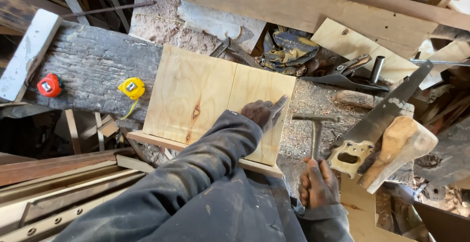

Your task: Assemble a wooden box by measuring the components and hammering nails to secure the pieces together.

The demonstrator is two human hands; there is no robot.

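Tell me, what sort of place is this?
Most likely a rough carpentry workshop: a hand saw lies on the sawdust-covered bench, the right hand grips a hammer, and the left hand steadies pale plywood boards.

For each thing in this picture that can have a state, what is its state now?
left hand: pressing on the plywood panel
right hand: gripping the hammer, head raised
plywood panel: lying flat
handsaw: lying idle
yellow tape measure: tape slightly out
red tape measure: retracted

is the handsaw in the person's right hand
No, the right hand grips a hammer, while the handsaw lies untouched on the bench beside it.
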